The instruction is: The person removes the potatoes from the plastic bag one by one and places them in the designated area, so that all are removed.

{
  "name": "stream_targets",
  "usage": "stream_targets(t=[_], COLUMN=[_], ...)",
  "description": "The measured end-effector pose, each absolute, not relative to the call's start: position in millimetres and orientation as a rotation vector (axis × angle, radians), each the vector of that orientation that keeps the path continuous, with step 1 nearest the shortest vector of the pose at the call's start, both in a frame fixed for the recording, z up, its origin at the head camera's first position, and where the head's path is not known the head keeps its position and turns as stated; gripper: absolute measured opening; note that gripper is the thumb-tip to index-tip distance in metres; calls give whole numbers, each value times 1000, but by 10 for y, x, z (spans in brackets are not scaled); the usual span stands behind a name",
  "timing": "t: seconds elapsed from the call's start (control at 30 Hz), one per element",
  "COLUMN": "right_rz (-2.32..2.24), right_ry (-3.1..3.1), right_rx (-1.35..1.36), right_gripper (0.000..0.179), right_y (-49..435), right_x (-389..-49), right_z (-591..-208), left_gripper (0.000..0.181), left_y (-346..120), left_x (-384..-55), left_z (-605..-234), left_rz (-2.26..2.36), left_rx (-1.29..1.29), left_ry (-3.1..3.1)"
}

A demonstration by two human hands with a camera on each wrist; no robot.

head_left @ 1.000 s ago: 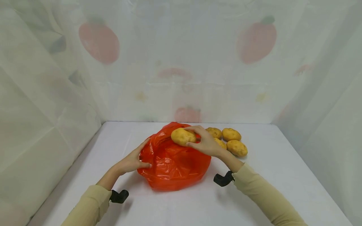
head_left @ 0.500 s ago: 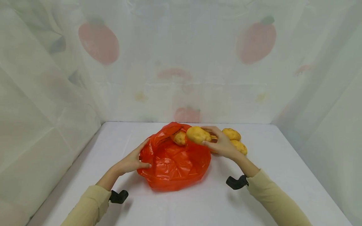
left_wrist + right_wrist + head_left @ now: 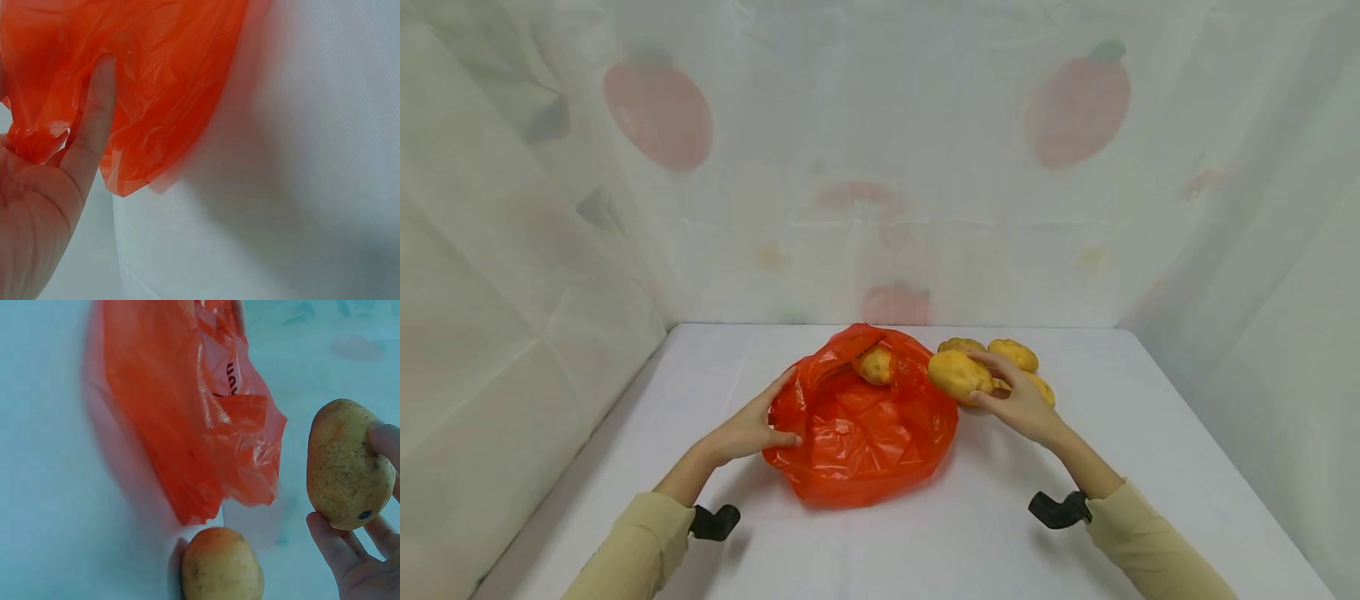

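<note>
A red plastic bag [image 3: 865, 433] lies on its side on the white table, its mouth facing me. My left hand [image 3: 741, 429] holds the bag's left edge; in the left wrist view its thumb [image 3: 94, 119] lies straight along the plastic. Inside the mouth, near the top, sits one yellow potato [image 3: 876, 365]. My right hand [image 3: 1018, 404] grips another potato [image 3: 958, 375] between thumb and fingers, raised beside the bag's right side. The right wrist view shows this held potato [image 3: 347, 465] with a dark spot, apart from the bag [image 3: 156, 406].
Several potatoes are grouped right of the bag: one behind [image 3: 961, 343], one at the back right [image 3: 1012, 354], another partly hidden by my right hand [image 3: 1042, 389]. The table [image 3: 850, 550] meets pale curtains [image 3: 880, 267] at the back.
My right hand has moved right with its potato, from over the bag's mouth to beside it. The potato inside the bag has come into sight. My left hand stays put.
</note>
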State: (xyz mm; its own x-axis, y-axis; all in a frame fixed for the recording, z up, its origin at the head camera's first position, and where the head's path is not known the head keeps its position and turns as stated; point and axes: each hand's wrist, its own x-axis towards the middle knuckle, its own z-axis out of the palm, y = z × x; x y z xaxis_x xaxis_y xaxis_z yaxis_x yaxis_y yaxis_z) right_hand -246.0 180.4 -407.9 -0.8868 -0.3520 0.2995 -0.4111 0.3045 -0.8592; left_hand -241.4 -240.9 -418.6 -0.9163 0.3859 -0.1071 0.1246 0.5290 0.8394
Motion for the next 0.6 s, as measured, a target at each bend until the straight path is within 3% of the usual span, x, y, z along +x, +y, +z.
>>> stream_targets(t=[0.6], right_rz=[1551], right_ry=[-2550], right_rx=[635], right_gripper=[52], right_y=[2144], right_x=[-2302], right_z=[-4407], left_gripper=[100], left_y=[-2425], left_x=[-2434], left_z=[-4220], left_rz=[1338], left_rx=[416], left_ry=[2495])
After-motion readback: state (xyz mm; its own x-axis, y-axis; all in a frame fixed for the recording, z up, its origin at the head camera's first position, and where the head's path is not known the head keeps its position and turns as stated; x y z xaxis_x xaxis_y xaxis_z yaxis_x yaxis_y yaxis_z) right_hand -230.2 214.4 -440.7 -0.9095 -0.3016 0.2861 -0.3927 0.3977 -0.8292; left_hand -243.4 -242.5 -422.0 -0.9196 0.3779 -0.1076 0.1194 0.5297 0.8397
